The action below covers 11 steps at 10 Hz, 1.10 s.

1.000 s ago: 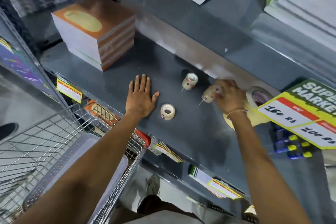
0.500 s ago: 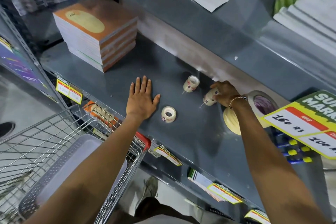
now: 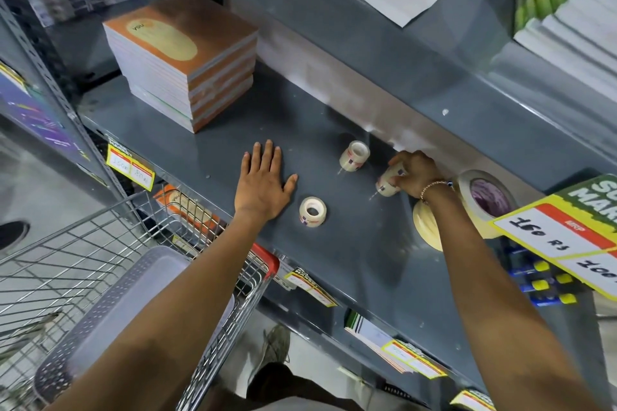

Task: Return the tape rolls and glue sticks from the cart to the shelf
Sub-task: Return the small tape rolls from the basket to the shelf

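Observation:
Three small clear tape rolls stand on the grey shelf. One roll lies flat near the front edge, a second roll stands further back. My right hand grips the third small roll against the shelf. My left hand rests flat on the shelf, fingers spread, just left of the front roll. A large masking tape roll leans to the right of my right wrist, and another cream roll lies flat, partly under my forearm. The wire cart sits at lower left.
A stack of orange notebooks fills the shelf's left back. A grey perforated basket sits in the cart. A yellow price sign hangs at right, over blue and yellow glue sticks. Another shelf overhangs above.
My right hand has shifted slightly on the small roll, still holding it upright on the shelf. My left hand has stayed flat in place.

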{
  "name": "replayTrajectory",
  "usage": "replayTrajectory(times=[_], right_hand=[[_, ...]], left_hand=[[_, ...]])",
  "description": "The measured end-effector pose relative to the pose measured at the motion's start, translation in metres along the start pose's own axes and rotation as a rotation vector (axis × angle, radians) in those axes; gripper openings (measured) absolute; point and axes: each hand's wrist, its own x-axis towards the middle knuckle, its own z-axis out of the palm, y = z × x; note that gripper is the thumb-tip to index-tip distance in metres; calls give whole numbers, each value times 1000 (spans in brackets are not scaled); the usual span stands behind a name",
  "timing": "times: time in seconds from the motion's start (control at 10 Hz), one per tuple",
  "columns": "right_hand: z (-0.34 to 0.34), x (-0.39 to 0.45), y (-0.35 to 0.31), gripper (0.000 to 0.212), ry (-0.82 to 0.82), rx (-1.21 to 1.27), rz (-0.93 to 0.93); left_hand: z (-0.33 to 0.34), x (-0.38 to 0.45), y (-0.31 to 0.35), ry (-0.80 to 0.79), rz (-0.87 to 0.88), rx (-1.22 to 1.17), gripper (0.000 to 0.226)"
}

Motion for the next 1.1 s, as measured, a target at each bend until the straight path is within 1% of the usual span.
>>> replayTrajectory(times=[0.1,0.2,0.3,0.4,0.5,0.6,0.7,0.8,0.9,1.0,1.1], right_hand=[[-4,-2,-1,46,-31,-30,-9],[-8,-12,-12,55,-17,-17,-34],[-1,-34,-45,32,276,72,-148],[36,-57,-82,26,99,123,-305],[79,-75,-105,53,-200,-57,-309],[100,-78,-107,43,-120,-139,-305],[104,-80,-101,31,-71,-103,-344],[95,-77,-94,28,-44,19,-334],[54,-51,-84,26,93,151,-280],[5,-21,-77,29,153,191,-222],[-12,-4,-77,34,9,189,-167]], left_hand=[[-1,0,0,4,0,-1,73],[-1,-1,0,10,1,-3,73],[-1,-1,0,1,-1,-4,73],[-1,0,1,6,-1,-3,73],[-2,0,1,9,-5,-6,72],[-1,0,0,11,-3,-7,73],[0,-1,1,12,-4,-9,72],[-2,-1,1,17,-6,-16,73],[-1,-1,1,22,-3,-9,73],[-1,0,1,13,-3,-6,73],[-2,0,1,8,-6,-9,73]])
